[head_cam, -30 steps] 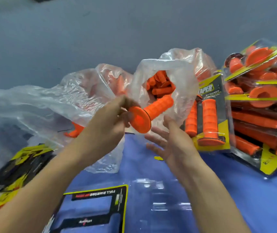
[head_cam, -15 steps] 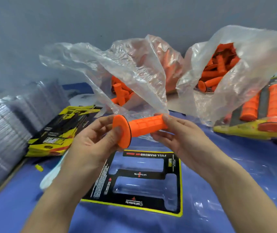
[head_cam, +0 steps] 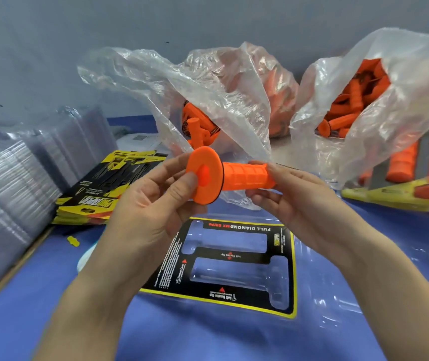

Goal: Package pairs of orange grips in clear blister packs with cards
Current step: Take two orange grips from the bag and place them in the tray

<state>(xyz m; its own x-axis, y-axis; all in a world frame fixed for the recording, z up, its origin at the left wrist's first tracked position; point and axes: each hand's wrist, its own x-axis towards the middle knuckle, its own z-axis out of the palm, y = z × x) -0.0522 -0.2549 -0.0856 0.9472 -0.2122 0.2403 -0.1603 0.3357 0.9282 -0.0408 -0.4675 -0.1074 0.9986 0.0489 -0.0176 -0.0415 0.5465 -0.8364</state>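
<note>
I hold one orange grip (head_cam: 244, 176) level above the table, its round flange turned toward me. My left hand (head_cam: 151, 204) pinches the flange, thumb on its face. My right hand (head_cam: 294, 201) pinches the grip's narrow end with its fingertips. Below them lies an open clear blister pack (head_cam: 320, 287) with a black and yellow card (head_cam: 234, 298) in it; both grip-shaped pockets are empty. Two clear plastic bags of loose orange grips stand behind, one in the middle (head_cam: 208, 100) and one at the right (head_cam: 390, 95).
A stack of yellow and black cards (head_cam: 104, 186) lies at the left, beside stacks of clear blister shells (head_cam: 13, 183). Finished packs with orange grips (head_cam: 421, 168) lie at the right edge. A blue cover (head_cam: 52, 295) lies over the table.
My view swung left from the finished packs to the card and blister pack. The grip came down out of the bag area; my right hand took its narrow end, and the flange turned toward me.
</note>
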